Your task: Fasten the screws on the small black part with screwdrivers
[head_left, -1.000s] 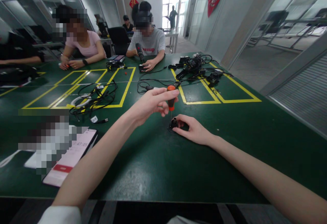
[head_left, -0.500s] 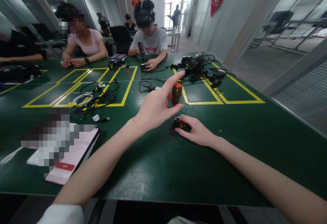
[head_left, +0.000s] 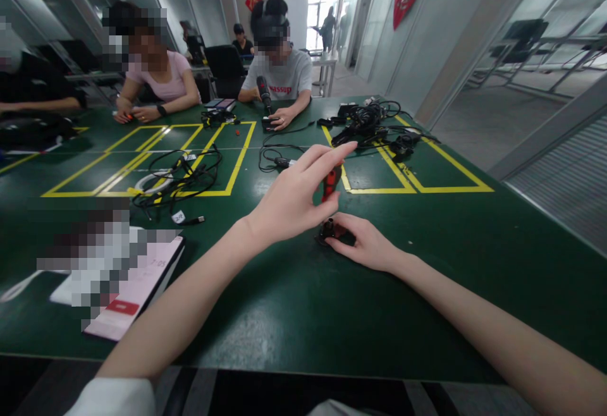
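My left hand (head_left: 296,198) is closed round the red and black handle of a screwdriver (head_left: 331,183), which stands roughly upright above a small black part (head_left: 327,229). My right hand (head_left: 363,242) pinches that part from the right, low at the green table (head_left: 284,296). The thumb and fingers of my left hand sit at either side of the handle. Where the screwdriver's tip meets the part is too small to make out.
A tangle of black cables (head_left: 365,125) lies at the back right, another cable bundle (head_left: 183,179) at the left. A phone (head_left: 137,283) rests front left. Across the table a person (head_left: 279,74) holds a power tool (head_left: 263,93); another person (head_left: 161,81) sits left.
The fingers of my left hand have shifted over the screwdriver's handle, with the index finger lower and covering its top more. My right hand stays in place on the black part.
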Action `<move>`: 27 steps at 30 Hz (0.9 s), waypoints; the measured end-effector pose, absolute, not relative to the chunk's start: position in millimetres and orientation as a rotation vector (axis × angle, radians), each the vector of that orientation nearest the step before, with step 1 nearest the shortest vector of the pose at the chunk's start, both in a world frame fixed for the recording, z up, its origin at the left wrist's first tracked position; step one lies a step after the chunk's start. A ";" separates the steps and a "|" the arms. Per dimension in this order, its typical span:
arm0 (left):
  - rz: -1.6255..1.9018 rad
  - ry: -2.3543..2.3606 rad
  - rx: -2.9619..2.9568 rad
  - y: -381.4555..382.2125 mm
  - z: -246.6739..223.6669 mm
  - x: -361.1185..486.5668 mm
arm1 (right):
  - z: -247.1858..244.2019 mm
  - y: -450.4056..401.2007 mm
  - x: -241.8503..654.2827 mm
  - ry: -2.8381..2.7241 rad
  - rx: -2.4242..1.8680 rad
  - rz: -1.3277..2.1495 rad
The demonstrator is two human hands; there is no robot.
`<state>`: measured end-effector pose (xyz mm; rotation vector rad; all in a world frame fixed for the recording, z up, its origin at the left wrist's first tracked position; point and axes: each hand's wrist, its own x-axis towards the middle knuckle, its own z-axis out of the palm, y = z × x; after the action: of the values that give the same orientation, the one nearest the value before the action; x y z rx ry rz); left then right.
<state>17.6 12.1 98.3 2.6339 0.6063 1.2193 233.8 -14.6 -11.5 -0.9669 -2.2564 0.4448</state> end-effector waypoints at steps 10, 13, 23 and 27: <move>1.037 0.623 2.705 4.5 106.7 12.9 | -14.3 -13.2 233.3 -2.252 -0.989 0.472; 0.944 0.579 2.713 3.4 113.4 9.0 | -13.6 -13.1 233.0 -2.251 -0.987 0.482; 0.885 0.653 2.775 1.9 108.7 12.2 | -13.1 -13.3 232.9 -2.243 -1.000 0.516; 0.870 0.639 2.769 1.9 109.3 11.6 | -12.7 -13.7 232.4 -2.241 -1.003 0.509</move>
<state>11.6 1.9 109.3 2.7689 0.6391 0.8701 232.4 -13.7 -12.7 -1.0032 -2.2414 0.5088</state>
